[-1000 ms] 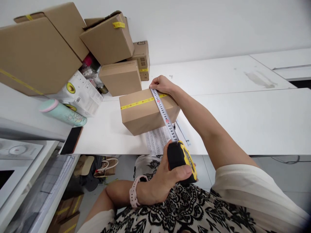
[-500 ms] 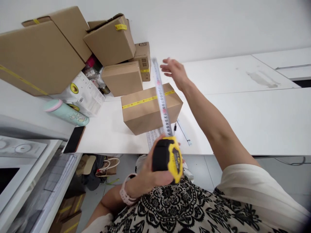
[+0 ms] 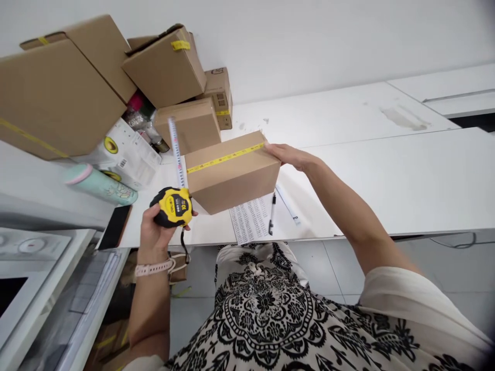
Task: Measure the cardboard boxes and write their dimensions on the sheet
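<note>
A cardboard box (image 3: 232,172) sealed with yellow tape sits on the white table (image 3: 386,175). My left hand (image 3: 154,232) grips a yellow and black tape measure (image 3: 172,206) just left of the box, its blade (image 3: 176,149) sticking up and away, free at the end. My right hand (image 3: 288,154) rests with fingers stretched flat against the box's right top edge. A printed sheet (image 3: 249,219) and a pen (image 3: 271,212) lie on the table in front of the box.
Several cardboard boxes (image 3: 166,67) are piled at the back left, with a white avocado-print carton (image 3: 121,152) and a mint bottle (image 3: 98,184) lying down. A dark phone (image 3: 112,232) lies at the table's near edge. A white appliance (image 3: 27,257) stands at left.
My right hand let go of the blade's end and dropped onto the box's right edge. My left hand swung the tape measure from the right front of the box over to its left side.
</note>
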`<action>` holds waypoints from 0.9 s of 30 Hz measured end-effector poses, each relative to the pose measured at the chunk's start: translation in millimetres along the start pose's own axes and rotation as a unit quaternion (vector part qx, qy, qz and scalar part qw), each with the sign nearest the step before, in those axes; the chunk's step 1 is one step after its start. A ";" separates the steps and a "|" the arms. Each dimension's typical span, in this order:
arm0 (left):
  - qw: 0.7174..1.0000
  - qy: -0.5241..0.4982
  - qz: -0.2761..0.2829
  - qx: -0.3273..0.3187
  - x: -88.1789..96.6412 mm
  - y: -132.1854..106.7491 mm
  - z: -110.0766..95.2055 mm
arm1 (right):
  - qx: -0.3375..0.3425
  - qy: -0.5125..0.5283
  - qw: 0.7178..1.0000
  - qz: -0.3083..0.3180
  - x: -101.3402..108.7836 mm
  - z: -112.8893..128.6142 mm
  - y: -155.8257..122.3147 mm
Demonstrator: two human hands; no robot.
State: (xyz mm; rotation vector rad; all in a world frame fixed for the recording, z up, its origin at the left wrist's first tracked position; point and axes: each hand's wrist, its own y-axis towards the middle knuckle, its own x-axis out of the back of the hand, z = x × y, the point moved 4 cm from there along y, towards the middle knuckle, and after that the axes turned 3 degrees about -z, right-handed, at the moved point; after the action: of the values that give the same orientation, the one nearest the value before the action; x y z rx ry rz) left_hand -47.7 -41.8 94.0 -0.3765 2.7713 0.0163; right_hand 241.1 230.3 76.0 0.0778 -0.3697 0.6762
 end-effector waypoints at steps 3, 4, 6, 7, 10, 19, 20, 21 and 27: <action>0.999 -0.027 -0.006 -0.038 2.6 13.9 -1.1 | 0.030 0.038 0.998 0.032 -3.1 14.7 -7.8; 0.998 -0.029 -0.008 -0.055 3.4 16.4 -3.5 | 0.047 0.047 0.997 0.025 -2.7 18.1 -10.7; 0.997 -0.025 -0.003 -0.079 4.7 19.6 -8.0 | 0.085 0.057 0.995 -0.007 -3.1 20.6 -15.5; 0.996 -0.020 0.000 -0.082 5.7 20.9 -8.8 | 0.103 0.059 0.993 -0.028 -4.7 19.4 -16.9; 0.997 -0.012 -0.009 -0.075 10.6 26.0 -2.4 | 0.156 0.073 0.981 -0.086 -16.1 5.2 -16.6; 0.997 0.052 -0.045 0.021 28.2 41.2 61.0 | 0.186 0.043 0.964 -0.185 -52.6 -86.7 -0.6; 0.997 0.059 -0.051 0.016 29.5 40.5 62.5 | 0.180 0.028 0.964 -0.192 -56.1 -94.2 -2.7; 0.996 0.071 -0.056 0.006 30.7 39.4 61.5 | 0.171 0.010 0.965 -0.199 -59.5 -100.4 -6.4; 0.940 0.308 -0.066 -0.131 29.0 40.4 12.1 | 0.018 -0.132 0.936 -0.326 -67.2 -111.0 -57.9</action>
State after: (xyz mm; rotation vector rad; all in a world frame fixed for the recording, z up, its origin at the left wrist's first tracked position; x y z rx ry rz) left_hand -80.4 -9.6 71.4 -0.7452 3.3616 0.2849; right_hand 263.3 166.0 -48.8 0.3138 -0.5558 0.0098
